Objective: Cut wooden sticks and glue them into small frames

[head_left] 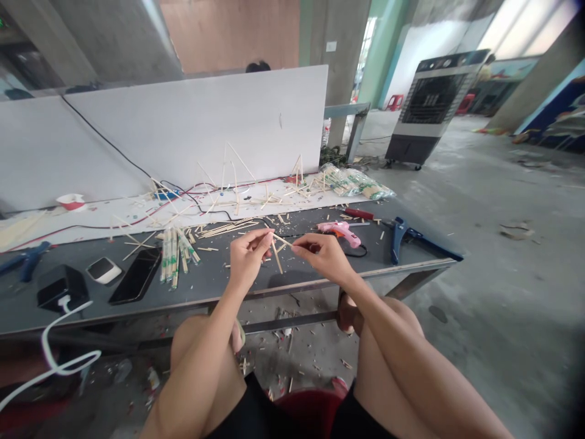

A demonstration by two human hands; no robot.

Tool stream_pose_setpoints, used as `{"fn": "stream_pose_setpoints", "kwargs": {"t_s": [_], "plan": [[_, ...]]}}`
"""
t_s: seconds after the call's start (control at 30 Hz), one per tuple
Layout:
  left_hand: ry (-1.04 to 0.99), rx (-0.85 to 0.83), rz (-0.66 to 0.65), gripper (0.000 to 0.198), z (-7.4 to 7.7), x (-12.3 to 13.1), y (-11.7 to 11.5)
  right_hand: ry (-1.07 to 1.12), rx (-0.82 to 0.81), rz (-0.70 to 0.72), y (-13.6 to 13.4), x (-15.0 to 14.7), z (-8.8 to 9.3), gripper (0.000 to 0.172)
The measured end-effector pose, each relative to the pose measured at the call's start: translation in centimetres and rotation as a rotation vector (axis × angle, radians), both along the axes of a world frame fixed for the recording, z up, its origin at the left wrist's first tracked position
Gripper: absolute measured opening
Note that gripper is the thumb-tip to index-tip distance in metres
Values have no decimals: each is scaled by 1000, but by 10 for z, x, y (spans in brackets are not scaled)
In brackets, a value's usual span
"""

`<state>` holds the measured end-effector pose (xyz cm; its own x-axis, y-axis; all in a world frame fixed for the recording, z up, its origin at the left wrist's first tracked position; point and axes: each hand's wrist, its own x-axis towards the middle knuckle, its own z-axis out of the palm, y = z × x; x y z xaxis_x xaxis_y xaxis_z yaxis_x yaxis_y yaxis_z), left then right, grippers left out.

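Gently, my left hand (249, 259) and right hand (323, 257) pinch a thin wooden stick (283, 241) near its ends; it looks light, stiff and snappable, so fingertips only.

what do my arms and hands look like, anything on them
The left forearm and right forearm are bare, with no sleeves, and the left hand and right hand show no gloves, rings or watch. No markings show. The only clothing in view is black shorts.
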<state>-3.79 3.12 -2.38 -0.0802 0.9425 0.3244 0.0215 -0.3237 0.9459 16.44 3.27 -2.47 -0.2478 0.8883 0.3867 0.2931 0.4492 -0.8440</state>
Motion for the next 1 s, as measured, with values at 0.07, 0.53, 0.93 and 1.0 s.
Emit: {"fn": "stream_pose_setpoints", "kwargs": {"t_s": [0.07,0.53,0.93,1.0], "plan": [[-6,11,2,38,0,1,0,16,-14,-8,0,-1,-2,23],[226,11,76,41,-5,-3,1,206,-98,-44,2,6,-3,23],[113,60,63,30,-3,1,-1,119,-79,-19,-1,3,-2,22],[109,68,78,29,-4,-1,-1,120,-77,-24,0,4,-2,22]]}}
